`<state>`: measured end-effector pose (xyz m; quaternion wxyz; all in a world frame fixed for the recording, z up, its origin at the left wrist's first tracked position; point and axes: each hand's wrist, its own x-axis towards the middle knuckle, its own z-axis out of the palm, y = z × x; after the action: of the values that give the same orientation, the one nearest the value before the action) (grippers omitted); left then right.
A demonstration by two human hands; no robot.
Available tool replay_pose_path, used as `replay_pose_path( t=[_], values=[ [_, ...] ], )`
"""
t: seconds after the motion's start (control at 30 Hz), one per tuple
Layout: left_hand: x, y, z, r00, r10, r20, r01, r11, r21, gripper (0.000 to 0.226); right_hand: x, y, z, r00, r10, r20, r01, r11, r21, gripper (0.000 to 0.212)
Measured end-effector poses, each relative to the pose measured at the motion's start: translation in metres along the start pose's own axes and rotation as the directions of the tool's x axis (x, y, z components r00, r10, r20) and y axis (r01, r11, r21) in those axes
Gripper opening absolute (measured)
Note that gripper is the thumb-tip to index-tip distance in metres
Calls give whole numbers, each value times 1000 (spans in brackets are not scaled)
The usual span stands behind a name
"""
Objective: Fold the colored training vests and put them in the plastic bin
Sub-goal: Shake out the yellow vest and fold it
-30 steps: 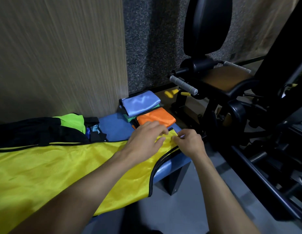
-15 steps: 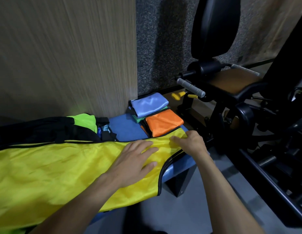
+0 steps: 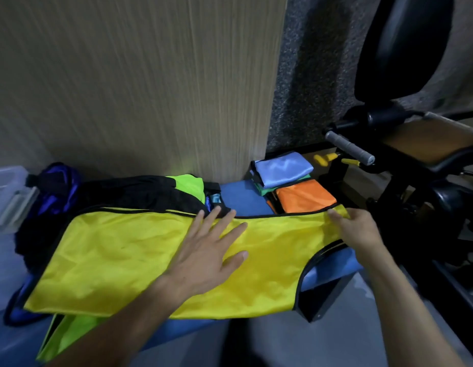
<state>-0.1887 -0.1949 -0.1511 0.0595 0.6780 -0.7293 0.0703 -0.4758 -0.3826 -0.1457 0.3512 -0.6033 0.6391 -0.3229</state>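
Note:
A yellow vest (image 3: 119, 258) with black trim lies spread flat along a blue padded bench (image 3: 246, 200). My left hand (image 3: 206, 250) presses flat on its middle with fingers spread. At the right end my right hand (image 3: 358, 229) grips the vest's top corner. Folded vests sit at the bench's far right: a light blue one (image 3: 283, 168) on a green one, and an orange one (image 3: 304, 196). A clear plastic bin (image 3: 10, 192) shows at the left edge.
A heap of unfolded vests, black (image 3: 140, 193), lime green (image 3: 189, 185) and dark blue (image 3: 58, 186), lies behind the yellow one. A wood-panel wall (image 3: 137, 88) rises behind the bench. Black gym equipment with a grey handle (image 3: 349, 149) stands close on the right.
My left hand slid left along the yellow vest, from its right tip to its middle, flattening out. My right hand stayed at the vest's right corner. The view swung left, revealing the bin.

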Motion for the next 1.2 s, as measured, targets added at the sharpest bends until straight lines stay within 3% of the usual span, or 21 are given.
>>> replay_pose_path(
  t=[0.1,0.17,0.27,0.37,0.43,0.53,0.6,0.67,0.73,0.77,0.83,0.93,1.03,1.13,1.2],
  values=[
    [-8,-18,6,986,34,162,-39,999,32,73,0,-3,-8,998,40,-56,-34,994,103,48],
    [-6,-20,3,985,71,160,-73,997,6,71,-4,-4,-10,996,55,-74,-47,993,109,60],
    [-9,-27,-11,991,129,26,-129,992,-13,58,-15,-8,-8,997,28,-74,-24,998,57,62],
    [-25,-42,-21,960,144,-240,-135,989,52,39,-26,-17,-7,998,-26,-61,27,999,28,55],
    [-36,-63,-32,933,16,-359,5,998,57,29,-31,-22,-4,996,-73,-60,73,997,9,49],
    [-36,-100,-42,906,-298,-302,319,948,20,38,-41,-33,3,991,-126,-49,125,992,-24,51],
    [-33,-115,-40,898,-393,-200,408,912,37,46,-45,-39,6,990,-135,-47,135,991,-14,56],
    [-34,-115,-36,874,-422,-242,431,902,-21,41,-49,-45,8,988,-146,-58,146,989,-7,59],
    [-35,-102,-34,878,-341,-337,337,939,-71,35,-48,-47,8,988,-133,-82,136,990,37,58],
    [-35,-93,-32,908,-232,-348,226,972,-58,33,-50,-50,7,989,-116,-87,122,990,65,56],
    [-34,-80,-22,976,-15,-219,19,1000,18,38,-52,-55,4,991,-90,-102,103,985,136,58],
    [-31,-80,-9,998,-51,39,48,995,90,62,-58,-64,-1,993,-47,-112,73,966,246,54],
    [-29,-79,-11,1000,-25,-15,26,998,52,63,-70,-81,-7,996,-9,-93,43,925,378,53],
    [-32,-79,-20,988,-7,-155,16,998,59,45,-92,-109,-6,999,-38,-35,50,889,455,27],
    [-38,-86,-25,986,-68,-154,80,994,70,46,-106,-124,3,998,-66,19,48,869,493,19]
  ],
)
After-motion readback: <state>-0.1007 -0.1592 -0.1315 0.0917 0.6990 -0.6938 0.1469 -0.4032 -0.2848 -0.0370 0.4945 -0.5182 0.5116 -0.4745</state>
